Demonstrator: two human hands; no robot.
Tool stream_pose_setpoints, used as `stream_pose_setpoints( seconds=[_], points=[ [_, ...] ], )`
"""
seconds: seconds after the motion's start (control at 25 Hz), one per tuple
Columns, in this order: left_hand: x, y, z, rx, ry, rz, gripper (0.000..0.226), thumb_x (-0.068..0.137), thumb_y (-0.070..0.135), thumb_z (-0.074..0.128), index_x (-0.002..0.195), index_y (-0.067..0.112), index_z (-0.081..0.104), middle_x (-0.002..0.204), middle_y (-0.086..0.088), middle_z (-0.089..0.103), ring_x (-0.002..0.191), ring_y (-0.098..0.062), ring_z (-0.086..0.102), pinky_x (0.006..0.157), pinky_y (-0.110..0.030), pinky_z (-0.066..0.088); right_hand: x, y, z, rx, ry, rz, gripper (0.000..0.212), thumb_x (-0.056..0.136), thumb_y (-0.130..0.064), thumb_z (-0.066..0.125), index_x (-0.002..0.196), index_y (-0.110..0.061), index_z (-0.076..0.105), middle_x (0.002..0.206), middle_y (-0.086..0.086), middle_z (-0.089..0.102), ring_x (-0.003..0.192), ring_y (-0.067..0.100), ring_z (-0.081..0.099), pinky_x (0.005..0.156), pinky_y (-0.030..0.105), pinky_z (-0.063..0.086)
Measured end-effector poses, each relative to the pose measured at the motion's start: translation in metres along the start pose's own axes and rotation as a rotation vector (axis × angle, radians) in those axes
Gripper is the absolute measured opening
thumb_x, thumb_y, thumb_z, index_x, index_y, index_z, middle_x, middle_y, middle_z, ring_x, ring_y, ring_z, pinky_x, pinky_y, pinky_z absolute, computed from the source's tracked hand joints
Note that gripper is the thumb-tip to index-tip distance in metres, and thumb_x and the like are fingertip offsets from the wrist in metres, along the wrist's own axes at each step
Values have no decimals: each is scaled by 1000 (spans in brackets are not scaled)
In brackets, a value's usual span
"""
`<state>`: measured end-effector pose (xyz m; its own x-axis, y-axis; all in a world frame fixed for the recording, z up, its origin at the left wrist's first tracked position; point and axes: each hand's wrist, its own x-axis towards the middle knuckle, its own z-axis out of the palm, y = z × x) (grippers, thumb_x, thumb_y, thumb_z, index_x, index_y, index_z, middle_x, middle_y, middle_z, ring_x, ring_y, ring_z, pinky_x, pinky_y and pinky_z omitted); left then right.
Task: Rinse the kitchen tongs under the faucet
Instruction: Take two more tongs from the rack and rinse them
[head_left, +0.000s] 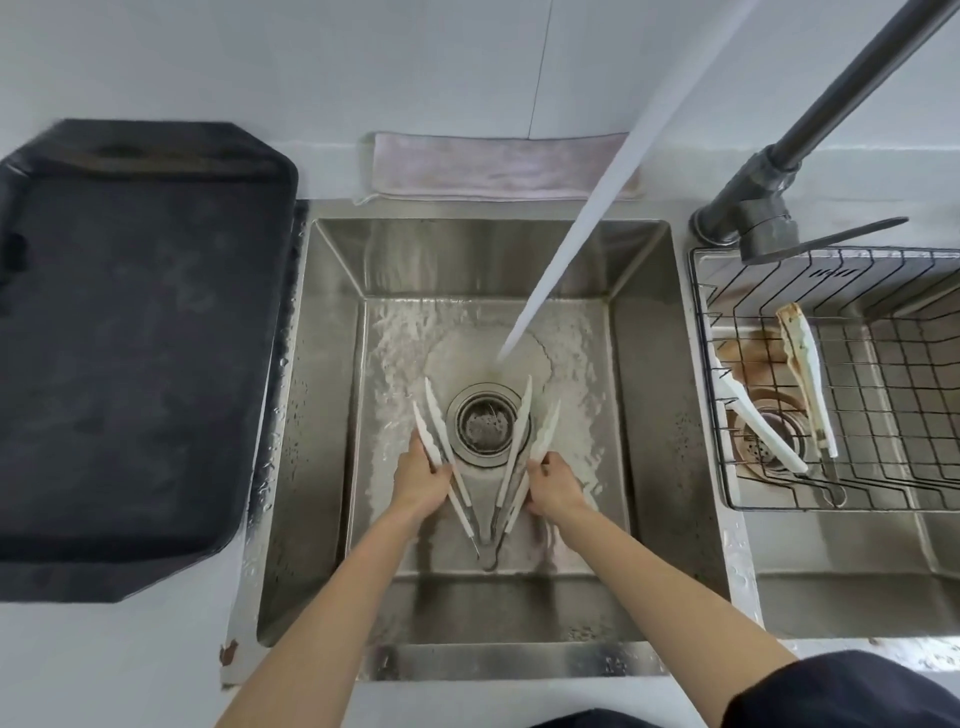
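Steel sink (644, 395), wire rack (883, 415) beside

Bare forearms, dark navy sleeve (841, 691) (upper arm only)

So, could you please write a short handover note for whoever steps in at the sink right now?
Left hand holds one pair of white tongs; right hand holds a second pair. Both are low in the left sink, tips by the drain. Water stream runs, landing beyond the tips. Two more tongs lie in the wire basket. Left: bring the held tongs under the stream.
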<state>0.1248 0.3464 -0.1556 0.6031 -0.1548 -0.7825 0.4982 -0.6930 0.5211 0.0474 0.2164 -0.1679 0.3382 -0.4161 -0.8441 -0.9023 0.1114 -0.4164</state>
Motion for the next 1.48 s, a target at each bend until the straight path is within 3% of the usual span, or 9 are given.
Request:
stream_pose_setpoints(
  seconds=[0.28,0.44,0.64,0.8,0.96,1.2,1.36,1.48],
  points=[
    [11,-10,5,-60,15,-97,49,88,4,54,134,14,41,119,-11,60,111,-31,59,96,-48,50,2,-1,5,-119,67,-64,32,95,-21,45,121,-3,50,118,21,61,111,39,58,95,48,50],
    [11,-11,7,-92,70,-110,51,88,5,55,136,12,40,116,-11,60,112,-31,57,98,-49,48,3,-3,2,-124,42,-84,33,91,-15,53,122,-4,50,104,14,62,107,34,61,94,45,51],
    [2,-4,1,-78,63,-117,45,88,6,54,132,10,45,128,-12,58,117,-30,55,102,-46,45,-7,-12,-13,-177,14,-111,42,92,-21,52,131,-8,46,121,15,63,103,26,59,98,35,47],
    [-18,15,-8,68,88,-11,48,91,9,50,137,3,39,127,-10,52,118,-25,50,100,-31,40,-24,-24,-30,-250,12,-192,42,95,-20,48,135,-8,45,132,13,58,122,29,53,100,32,41],
    [-40,46,-12,339,50,152,60,92,21,50,145,6,27,151,-14,33,138,-28,35,110,-32,28,-43,-35,-54,-321,24,-334,46,95,-21,45,139,-9,42,140,13,50,129,28,47,104,33,39],
    [-77,94,0,755,62,377,57,92,24,46,144,6,29,151,-15,33,138,-29,34,112,-37,30,-74,-45,-99,-668,169,-573,54,92,-32,46,143,-18,35,151,4,36,139,26,31,115,44,20],
    [-95,125,22,901,112,511,56,91,27,44,144,12,31,148,-13,38,134,-31,40,108,-45,36,-92,-43,-141,-696,254,-670,53,92,-30,47,142,-16,38,152,5,34,142,24,27,118,45,14],
    [-109,149,51,917,140,605,58,92,28,44,146,13,29,149,-14,37,134,-32,40,107,-44,38,-98,-36,-177,-630,313,-709,51,92,-27,46,142,-16,40,151,6,35,141,24,30,118,44,18]
  ],
)
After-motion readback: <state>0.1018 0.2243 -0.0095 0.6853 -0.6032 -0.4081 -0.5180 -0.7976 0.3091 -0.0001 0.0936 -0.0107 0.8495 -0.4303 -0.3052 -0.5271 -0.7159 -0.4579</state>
